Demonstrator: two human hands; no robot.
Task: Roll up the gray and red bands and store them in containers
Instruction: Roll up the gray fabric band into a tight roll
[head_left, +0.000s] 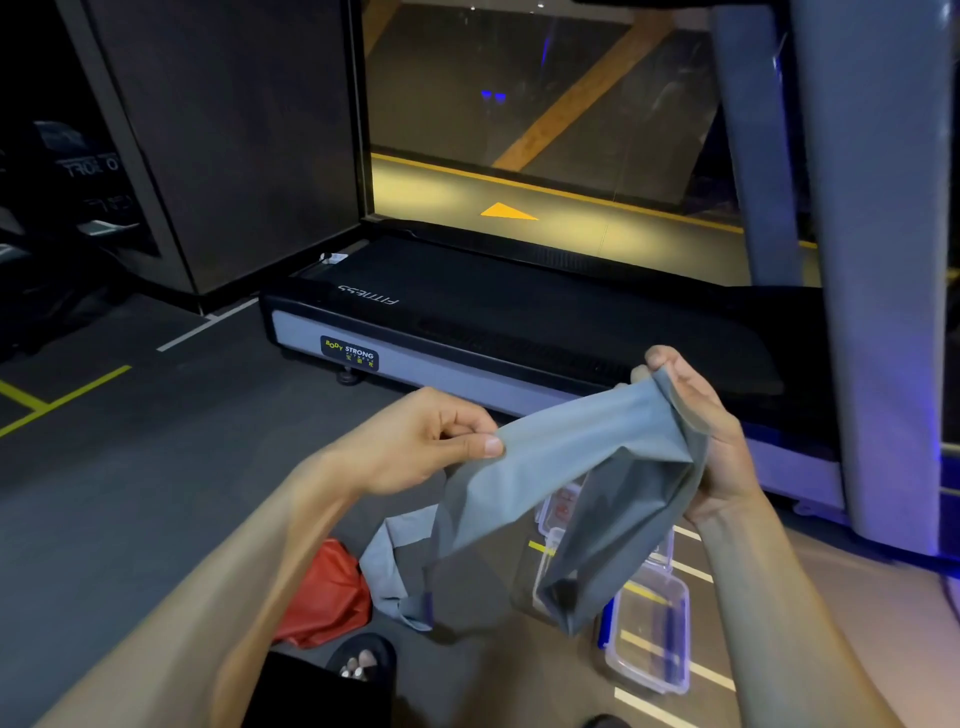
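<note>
Gray band (561, 467) stretched between both hands, left (426, 441) pinching, right (696, 436) gripping, above clear containers (649, 634).

Head view: single camera worn on the person's head, facing forward and down. Both hands close below centre; floor (130, 493) beneath; treadmill (519, 322) farther off, toward 12 o'clock.

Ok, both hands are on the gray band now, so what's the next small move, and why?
Probably start turning the end pinched by the left hand over on itself to begin the roll. The gray band is held up flat between that hand and the right hand, not yet rolled, its tail hanging down to the floor by the red band, and the clear container sits open below.
</note>
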